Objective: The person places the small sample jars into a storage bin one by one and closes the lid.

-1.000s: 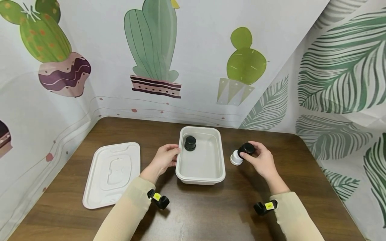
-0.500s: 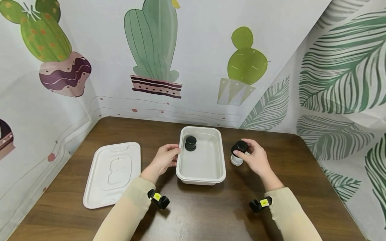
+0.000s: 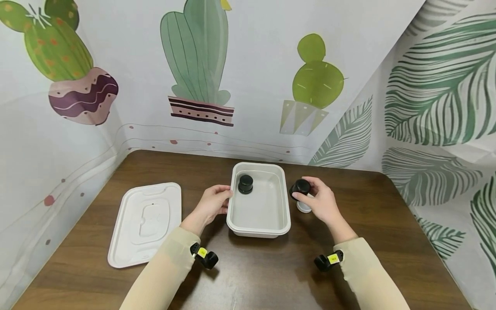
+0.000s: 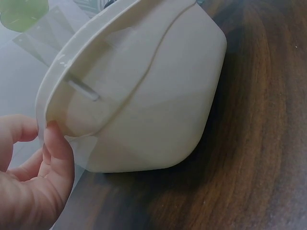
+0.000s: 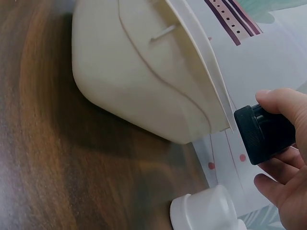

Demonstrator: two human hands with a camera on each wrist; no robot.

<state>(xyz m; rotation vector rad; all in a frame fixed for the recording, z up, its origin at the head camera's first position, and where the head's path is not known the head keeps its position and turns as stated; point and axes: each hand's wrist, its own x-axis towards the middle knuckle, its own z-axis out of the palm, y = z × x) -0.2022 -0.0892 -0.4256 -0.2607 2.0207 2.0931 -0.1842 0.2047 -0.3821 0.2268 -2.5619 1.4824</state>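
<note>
My left hand [image 3: 210,202] pinches the left rim of an off-white plastic tub [image 3: 258,233]; in the left wrist view thumb and fingers meet at that rim. Inside the tub, toward its far left corner, stands a black stepped cap [image 3: 246,184]. A second black cap [image 3: 300,188], with a ribbed wider edge, is held between the thumb and fingers of my right hand [image 3: 323,201], raised close beside the tub's right rim. Below it on the table stands a white cap [image 5: 206,211] of similar stepped shape, partly hidden by the right hand in the head view.
A white rectangular lid [image 3: 128,224] lies flat on the brown wooden table [image 3: 248,275], left of the tub. Behind the table rises a wall covering [image 3: 255,86] printed with cacti and leaves.
My right hand has moved left with the black cap, passing above the white cap toward the tub's right rim. The left hand and the tub have stayed in place.
</note>
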